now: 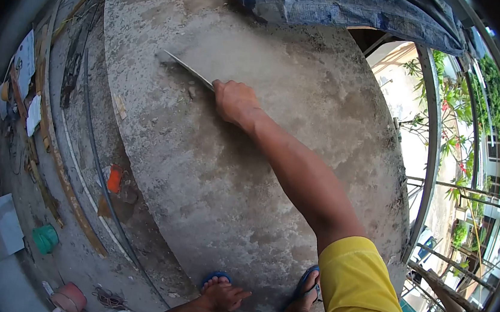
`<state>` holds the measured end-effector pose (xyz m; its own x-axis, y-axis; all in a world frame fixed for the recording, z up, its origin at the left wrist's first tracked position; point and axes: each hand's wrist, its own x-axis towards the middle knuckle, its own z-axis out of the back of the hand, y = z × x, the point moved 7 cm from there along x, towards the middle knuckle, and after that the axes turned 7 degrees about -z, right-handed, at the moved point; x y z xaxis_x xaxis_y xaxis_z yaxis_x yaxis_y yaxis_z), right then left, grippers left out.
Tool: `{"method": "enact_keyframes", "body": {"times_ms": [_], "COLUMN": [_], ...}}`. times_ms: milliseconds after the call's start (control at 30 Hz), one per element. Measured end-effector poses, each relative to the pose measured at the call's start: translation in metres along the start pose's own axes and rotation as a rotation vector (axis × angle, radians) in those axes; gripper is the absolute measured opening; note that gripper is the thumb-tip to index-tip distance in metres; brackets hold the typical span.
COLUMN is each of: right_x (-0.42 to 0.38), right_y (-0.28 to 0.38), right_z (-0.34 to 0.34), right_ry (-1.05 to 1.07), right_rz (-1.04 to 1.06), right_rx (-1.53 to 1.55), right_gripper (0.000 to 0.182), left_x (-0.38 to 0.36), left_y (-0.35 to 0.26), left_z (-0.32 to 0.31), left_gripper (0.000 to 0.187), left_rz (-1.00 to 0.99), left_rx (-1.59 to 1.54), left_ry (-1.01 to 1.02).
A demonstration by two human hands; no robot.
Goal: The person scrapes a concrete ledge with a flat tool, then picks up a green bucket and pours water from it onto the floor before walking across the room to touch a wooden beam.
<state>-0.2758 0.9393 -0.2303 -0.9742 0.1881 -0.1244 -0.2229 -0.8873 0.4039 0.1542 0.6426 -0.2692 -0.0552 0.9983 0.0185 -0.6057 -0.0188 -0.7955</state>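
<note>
The right hand [234,101] is closed in a firm grip on the handle of a trowel [189,69], whose thin steel blade reaches up and to the left from the grip and lies nearly flat against the grey plastered wall [274,158], a low angle that seems meant to let the edge skim the cement smoothly. The arm in its yellow sleeve [357,292] stretches out from below the grip, while the left hand is out of view. Far below the grip, two feet in blue sandals [308,282] stand close against the wall's base.
</note>
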Motion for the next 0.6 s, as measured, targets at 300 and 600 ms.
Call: {"method": "enact_keyframes", "body": {"times_ms": [300, 600], "right_x": [-0.097, 0.062], "right_y": [-0.243, -0.276], "right_z": [0.093, 0.099], "right_ry": [-0.182, -0.119], "right_rz": [-0.702, -0.475], "right_rx": [-0.372, -0.429], "right_gripper": [0.030, 0.035], "left_x": [-0.007, -0.016], "left_y": [0.003, 0.007], "left_z": [-0.001, -0.018], "left_gripper": [0.042, 0.052], "left_rz": [0.029, 0.043], "left_rx": [-0.035, -0.063], "left_ry": [-0.001, 0.123]}}
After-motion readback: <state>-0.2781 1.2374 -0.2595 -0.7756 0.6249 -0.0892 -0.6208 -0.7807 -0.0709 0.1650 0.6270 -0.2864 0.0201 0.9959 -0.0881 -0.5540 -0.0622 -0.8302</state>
